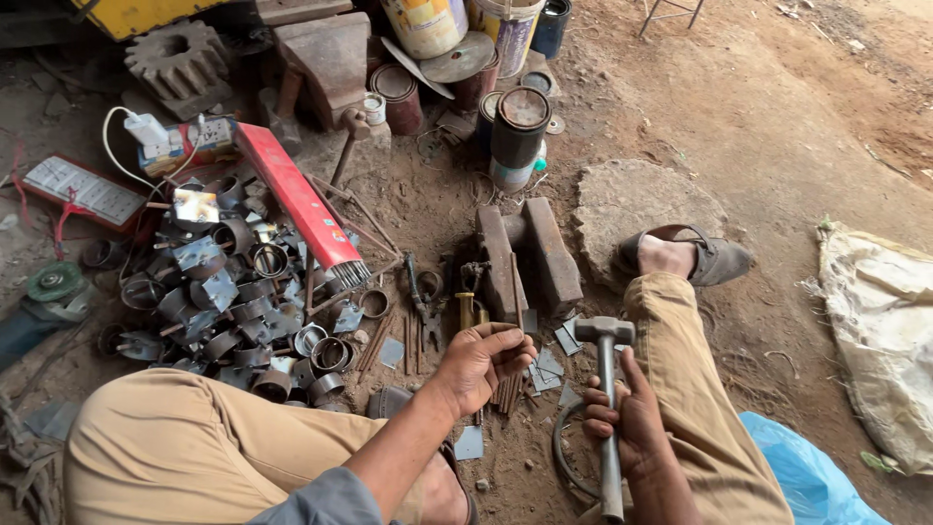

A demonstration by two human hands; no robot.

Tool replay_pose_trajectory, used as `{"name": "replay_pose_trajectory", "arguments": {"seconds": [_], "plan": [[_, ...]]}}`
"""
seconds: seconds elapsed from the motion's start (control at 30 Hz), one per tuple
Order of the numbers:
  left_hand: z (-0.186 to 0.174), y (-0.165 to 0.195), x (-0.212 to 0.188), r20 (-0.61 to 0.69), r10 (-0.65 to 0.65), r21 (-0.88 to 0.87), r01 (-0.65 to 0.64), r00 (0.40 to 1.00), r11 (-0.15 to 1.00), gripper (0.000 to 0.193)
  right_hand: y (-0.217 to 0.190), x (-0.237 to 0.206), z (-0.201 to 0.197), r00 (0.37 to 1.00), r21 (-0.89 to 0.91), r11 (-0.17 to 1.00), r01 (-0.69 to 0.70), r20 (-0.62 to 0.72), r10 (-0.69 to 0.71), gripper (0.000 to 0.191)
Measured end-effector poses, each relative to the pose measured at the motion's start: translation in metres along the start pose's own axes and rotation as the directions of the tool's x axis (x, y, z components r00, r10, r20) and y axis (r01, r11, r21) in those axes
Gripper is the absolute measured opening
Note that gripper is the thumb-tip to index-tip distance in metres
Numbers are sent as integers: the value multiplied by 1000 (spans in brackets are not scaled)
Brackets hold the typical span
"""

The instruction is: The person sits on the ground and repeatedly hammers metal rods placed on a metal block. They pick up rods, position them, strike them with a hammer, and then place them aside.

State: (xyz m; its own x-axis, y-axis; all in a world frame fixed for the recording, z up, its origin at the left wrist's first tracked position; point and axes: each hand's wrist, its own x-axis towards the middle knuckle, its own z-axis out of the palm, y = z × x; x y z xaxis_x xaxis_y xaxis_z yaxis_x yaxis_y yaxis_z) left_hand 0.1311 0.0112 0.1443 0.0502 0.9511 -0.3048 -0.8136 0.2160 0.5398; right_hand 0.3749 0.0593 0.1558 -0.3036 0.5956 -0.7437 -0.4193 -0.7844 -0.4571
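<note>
Head view | right hand point(627, 418) fisted on hammer point(606, 389) | left hand point(483, 362) pinching rod point(515, 292)

Bare dirt floor point(777, 126) in soft daylight (dusty, littered with scraps); a flat stone slab point(637, 204) lies on it, paint tins point(520, 126) clustered behind.

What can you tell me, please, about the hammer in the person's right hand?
The hammer is all grey metal, worn and dull, with a blocky head on a thin straight shaft. It stands roughly upright, head uppermost, above the dirt floor beside the bent knee. The right hand grips the shaft about midway; its lower end sticks out below the fist.
</note>
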Motion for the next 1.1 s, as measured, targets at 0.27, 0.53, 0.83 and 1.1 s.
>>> {"name": "replay_pose_trajectory", "arguments": {"seconds": [0.27,0.53,0.83,1.1], "plan": [[4,8,-6,9,-8,-86,9,1000,996,8,2,-3,13,1000,-14,1000,-22,-15,22,59],[-2,5,-3,5,-27,-146,27,1000,989,9,3,1,10,999,-66,998,-6,-40,3,59],[-18,-8,25,-169,-105,-127,84,980,988,10,5,8,9,998,-88,996,-23,-52,19,59],[-31,-12,126,-393,306,597,-12,867,802,4,4,12,10,995,-95,992,-83,-70,76,57]]}}
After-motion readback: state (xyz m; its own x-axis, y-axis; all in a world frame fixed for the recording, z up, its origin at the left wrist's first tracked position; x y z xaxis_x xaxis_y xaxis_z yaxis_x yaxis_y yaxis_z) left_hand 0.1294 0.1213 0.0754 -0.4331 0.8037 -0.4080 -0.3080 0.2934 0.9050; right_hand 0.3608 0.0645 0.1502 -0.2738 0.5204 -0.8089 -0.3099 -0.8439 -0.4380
